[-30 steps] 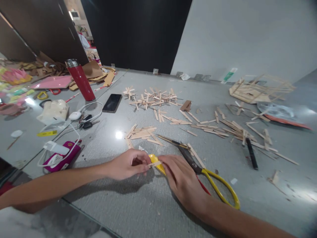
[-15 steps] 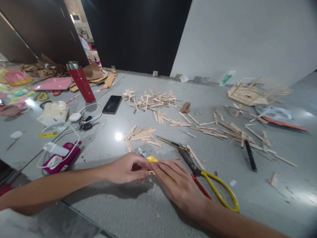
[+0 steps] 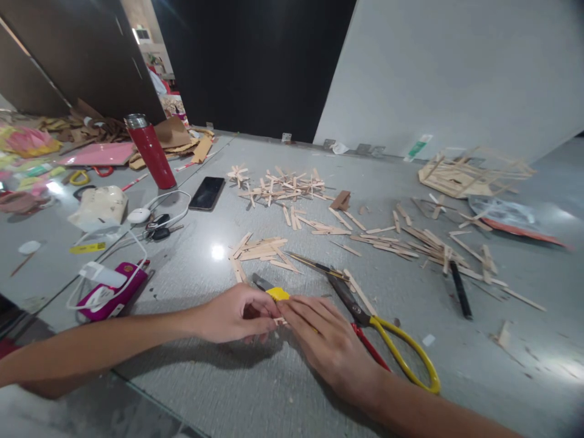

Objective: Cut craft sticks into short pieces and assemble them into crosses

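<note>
On the grey counter (image 3: 255,389), the scissors (image 3: 360,314) are laid just beyond the right hand (image 3: 328,340), handles towards the person's right. The right hand is spread palm down, its fingers close together; whether anything is gripped beneath them cannot be told. By the left hand (image 3: 235,316), thumb and fingers are curled almost into a ring, their tips pinched on a stick (image 3: 280,321). The knife (image 3: 277,293) is partly covered by the right fingers — its long axis slanted, blade pointed away and to the left, yellow body run back beneath that hand. The stick is set between the two hands, on the near side of the knife, its short visible length lying roughly crosswise — left fingertips at one end, right fingertips at the other, both hands equally near.
</note>
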A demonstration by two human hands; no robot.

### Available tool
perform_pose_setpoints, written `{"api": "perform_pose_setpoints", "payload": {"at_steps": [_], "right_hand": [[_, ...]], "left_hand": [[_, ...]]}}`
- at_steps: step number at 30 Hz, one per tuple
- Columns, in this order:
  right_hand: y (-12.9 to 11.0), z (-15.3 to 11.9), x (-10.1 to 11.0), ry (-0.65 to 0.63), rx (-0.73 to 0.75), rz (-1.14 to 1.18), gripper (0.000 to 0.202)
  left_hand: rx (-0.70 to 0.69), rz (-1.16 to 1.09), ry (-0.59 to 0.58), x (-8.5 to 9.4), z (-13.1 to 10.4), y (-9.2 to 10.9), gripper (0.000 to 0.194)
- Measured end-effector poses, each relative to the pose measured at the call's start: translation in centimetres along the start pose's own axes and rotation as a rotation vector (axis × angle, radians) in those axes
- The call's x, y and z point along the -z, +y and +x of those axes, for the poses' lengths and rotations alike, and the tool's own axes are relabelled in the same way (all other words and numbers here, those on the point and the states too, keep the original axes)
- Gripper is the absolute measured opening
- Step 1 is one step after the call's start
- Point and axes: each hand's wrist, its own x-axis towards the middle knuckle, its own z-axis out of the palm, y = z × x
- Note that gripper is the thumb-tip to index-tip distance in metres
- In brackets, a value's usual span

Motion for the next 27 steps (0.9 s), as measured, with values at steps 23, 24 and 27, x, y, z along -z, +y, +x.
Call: {"api": "perform_pose_setpoints", "payload": {"at_steps": [23,24,27], "right_hand": [[-1.7,1.5,2.3,-0.015,-0.030,-0.301,0.038],[-1.7,1.4,2.9,-0.056,-0.084,-0.334,0.032],[-0.7,-0.1,4.5,-0.159,-0.252,-0.401,0.022]], "left_hand": [[-0.017,-0.138,0.259,-0.1,0.5,-0.1,0.046],[-0.020,-0.142,0.281,0.0,0.5,-0.1,0.046],[-0.036,-0.155,0.330,0.1,0.6,-0.1,0.047]]}}
